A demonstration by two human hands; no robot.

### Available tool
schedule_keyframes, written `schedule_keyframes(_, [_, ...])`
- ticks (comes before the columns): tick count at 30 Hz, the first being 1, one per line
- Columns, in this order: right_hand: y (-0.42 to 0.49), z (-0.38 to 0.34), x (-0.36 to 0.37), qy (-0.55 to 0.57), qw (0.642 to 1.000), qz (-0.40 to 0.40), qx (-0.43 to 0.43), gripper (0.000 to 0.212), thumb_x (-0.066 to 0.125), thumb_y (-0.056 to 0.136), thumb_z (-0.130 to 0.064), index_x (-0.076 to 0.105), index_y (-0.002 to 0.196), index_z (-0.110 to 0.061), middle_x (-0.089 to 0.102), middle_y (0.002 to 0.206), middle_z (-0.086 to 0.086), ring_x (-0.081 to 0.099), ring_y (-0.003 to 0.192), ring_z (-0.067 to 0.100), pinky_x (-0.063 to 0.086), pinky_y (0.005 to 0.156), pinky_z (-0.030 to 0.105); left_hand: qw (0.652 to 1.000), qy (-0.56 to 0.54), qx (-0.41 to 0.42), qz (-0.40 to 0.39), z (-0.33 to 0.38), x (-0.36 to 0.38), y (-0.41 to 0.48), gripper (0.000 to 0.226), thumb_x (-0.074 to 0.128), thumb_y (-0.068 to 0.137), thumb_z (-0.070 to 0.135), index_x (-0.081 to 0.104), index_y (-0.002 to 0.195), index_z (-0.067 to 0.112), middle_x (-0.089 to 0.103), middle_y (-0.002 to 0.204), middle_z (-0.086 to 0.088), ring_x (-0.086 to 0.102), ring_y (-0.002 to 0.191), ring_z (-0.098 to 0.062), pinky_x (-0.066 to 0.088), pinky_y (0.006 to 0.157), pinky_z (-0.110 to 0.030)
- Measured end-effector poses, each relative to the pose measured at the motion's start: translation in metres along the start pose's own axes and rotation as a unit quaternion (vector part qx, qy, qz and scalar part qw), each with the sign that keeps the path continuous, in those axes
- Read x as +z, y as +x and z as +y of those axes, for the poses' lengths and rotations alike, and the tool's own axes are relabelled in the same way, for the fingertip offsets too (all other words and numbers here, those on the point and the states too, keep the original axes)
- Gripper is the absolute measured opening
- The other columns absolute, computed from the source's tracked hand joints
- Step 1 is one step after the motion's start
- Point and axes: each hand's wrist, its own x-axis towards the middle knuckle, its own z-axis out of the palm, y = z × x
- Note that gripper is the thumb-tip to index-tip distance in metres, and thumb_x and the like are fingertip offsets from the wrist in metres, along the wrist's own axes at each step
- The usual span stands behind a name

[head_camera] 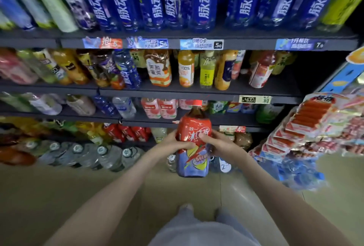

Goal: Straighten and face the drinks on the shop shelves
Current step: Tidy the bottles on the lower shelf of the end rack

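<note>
Large tea bottle point(194, 127) upright in mid-air, before lower shelves point(236, 120). Fingers of left hand point(178, 143) and right hand point(218, 144) wrapped round label band. Probably full: heavy, stiff plastic, slick film. Best gripped mid-body, base supported.

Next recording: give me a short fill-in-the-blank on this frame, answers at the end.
1. The tea bottle held before the shelves has a ____ cap.
2. The left hand and the right hand ____ grip it.
3. The top-shelf bottles wear ____ labels.
Answers: red; both; blue.
</note>
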Motion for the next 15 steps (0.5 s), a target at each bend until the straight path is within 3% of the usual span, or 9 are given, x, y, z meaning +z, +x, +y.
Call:
schedule_keyframes(6, [-0.008,0.01,0.019,0.022,0.999,-0.002,0.039,0.03,0.064,0.087,-0.033,0.056,0.111,-0.016,0.07,0.106,0.005,0.068,0.094,0.023,0.056,0.079,0.038,0.999,-0.032,-0.017,0.018,-0.022,0.002,-0.012,0.076,0.074,0.079,0.018,0.029,0.139,0.027,0.061,0.121,-0.004,0.065,0.098,-0.017,0.054,0.07,-0.024])
schedule_keyframes(8, [-0.013,0.016,0.015,0.006,0.999,0.017,0.042,0.033,0.066,0.085,-0.036,0.057,0.11,-0.016,0.069,0.109,0.008,0.066,0.098,0.027,0.051,0.092,0.048,0.998,-0.051,-0.017,0.025,-0.028,0.012,-0.013,0.084,0.074,0.079,0.018,0.021,0.143,0.032,0.059,0.123,-0.004,0.064,0.099,-0.017,0.053,0.069,-0.023])
schedule_keyframes(12, [-0.031,0.021,0.0,-0.019,0.999,0.013,0.026,0.043,0.067,0.083,-0.04,0.056,0.117,-0.016,0.07,0.111,0.006,0.066,0.103,0.026,0.048,0.097,0.049,0.999,-0.051,-0.015,0.013,-0.03,0.03,-0.011,0.088,0.076,0.077,0.018,0.02,0.143,0.033,0.059,0.121,-0.001,0.063,0.102,-0.018,0.054,0.075,-0.028])
schedule_keyframes(15, [-0.041,0.028,-0.02,-0.02,1.0,0.019,0.005,0.042,0.068,0.084,-0.033,0.054,0.12,-0.015,0.069,0.112,0.007,0.066,0.102,0.026,0.048,0.097,0.049,1.0,0.016,-0.001,-0.003,-0.024,0.05,-0.003,0.092,0.081,0.071,0.017,0.021,0.14,0.024,0.058,0.12,0.0,0.062,0.103,-0.016,0.053,0.083,-0.029])
